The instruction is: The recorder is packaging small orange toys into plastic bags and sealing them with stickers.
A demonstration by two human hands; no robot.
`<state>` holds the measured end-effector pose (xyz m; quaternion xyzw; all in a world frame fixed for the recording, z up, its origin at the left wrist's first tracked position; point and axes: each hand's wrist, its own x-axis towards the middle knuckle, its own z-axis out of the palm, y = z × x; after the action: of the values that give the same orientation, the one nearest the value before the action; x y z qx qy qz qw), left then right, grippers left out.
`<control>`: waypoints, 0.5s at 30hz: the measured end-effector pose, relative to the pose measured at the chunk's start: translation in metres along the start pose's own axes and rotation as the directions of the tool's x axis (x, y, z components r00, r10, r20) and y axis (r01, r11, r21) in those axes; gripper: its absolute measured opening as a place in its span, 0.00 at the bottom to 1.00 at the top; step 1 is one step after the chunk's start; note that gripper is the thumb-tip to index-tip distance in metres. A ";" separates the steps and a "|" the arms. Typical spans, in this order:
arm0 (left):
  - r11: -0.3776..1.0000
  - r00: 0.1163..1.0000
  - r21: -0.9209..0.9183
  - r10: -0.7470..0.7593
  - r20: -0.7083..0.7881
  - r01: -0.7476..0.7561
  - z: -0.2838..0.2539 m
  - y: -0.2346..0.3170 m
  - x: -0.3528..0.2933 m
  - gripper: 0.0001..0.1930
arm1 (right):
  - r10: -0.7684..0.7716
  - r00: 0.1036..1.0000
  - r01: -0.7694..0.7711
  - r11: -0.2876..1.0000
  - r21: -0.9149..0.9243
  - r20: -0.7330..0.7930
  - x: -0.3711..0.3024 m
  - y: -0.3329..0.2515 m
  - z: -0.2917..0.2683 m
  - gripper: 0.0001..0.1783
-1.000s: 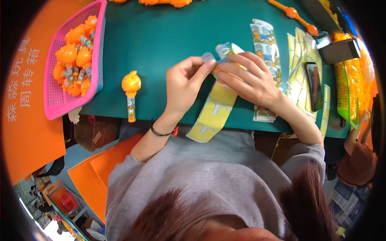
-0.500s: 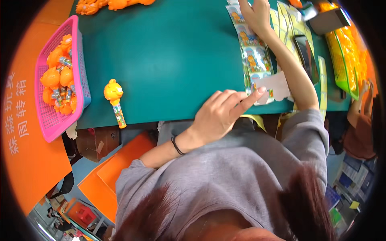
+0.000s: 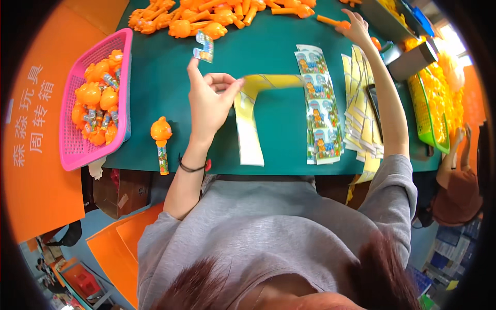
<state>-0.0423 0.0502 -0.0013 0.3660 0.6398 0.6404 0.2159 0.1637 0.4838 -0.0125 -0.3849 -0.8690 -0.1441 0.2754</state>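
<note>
My left hand (image 3: 209, 106) pinches a bent yellow-and-white sticker backing strip (image 3: 249, 132) between thumb and fingers. A peeled printed sticker (image 3: 205, 46) clings to its raised index fingertip. At the far right of the table, my right hand (image 3: 356, 28) reaches out with fingers apart beside an orange toy stick (image 3: 330, 21); whether it touches the toy is hard to tell. Printed sticker sheets (image 3: 320, 111) lie right of the strip. A toy stick with a stickered handle (image 3: 161, 144) rests alone near the front left edge.
A pink basket (image 3: 66, 124) of stickered orange toys stands at left. Plain orange toys (image 3: 222, 15) are heaped along the back. Used yellow backing sheets (image 3: 359, 103), a dark phone (image 3: 373, 106) and a green basket (image 3: 426, 116) of yellow-orange pieces lie right. Another person (image 3: 454, 191) sits beyond.
My left hand has risen leftward and now holds a backing strip, with a sticker on its fingertip. My right hand has left the sticker sheets for the back-right toys. The view has shifted.
</note>
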 end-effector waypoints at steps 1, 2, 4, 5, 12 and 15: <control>0.994 0.998 0.108 0.020 -0.055 -0.014 -0.002 -0.004 0.006 0.47 | -0.053 0.995 0.055 0.998 -0.019 0.082 0.007 0.017 0.008 0.34; 0.977 0.996 0.207 0.059 -0.065 -0.045 -0.002 -0.010 0.008 0.48 | -0.062 0.995 0.063 0.998 -0.013 0.072 0.013 0.030 0.013 0.34; 0.939 0.994 0.341 0.078 -0.070 -0.050 -0.003 -0.018 0.006 0.52 | -0.057 0.907 -0.040 0.975 0.220 0.417 0.021 0.041 0.023 0.33; 0.936 0.994 0.350 0.068 -0.087 -0.034 -0.003 -0.016 0.003 0.52 | -0.076 0.902 -0.029 0.971 0.235 0.424 0.022 0.036 0.025 0.33; 0.762 0.806 0.463 0.572 -0.153 -0.452 -0.003 -0.007 0.006 0.51 | 0.083 0.968 -0.209 0.788 0.579 0.237 -0.016 -0.018 -0.050 0.21; 0.588 0.596 0.387 0.795 -0.112 -0.711 0.010 -0.006 -0.004 0.51 | -0.137 0.925 -0.311 0.257 0.915 0.353 -0.053 -0.095 -0.092 0.24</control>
<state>-0.0330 0.0543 -0.0090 0.5405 0.5343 0.6086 -0.2279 0.1557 0.3470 0.0270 -0.2053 -0.7868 0.5027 0.2934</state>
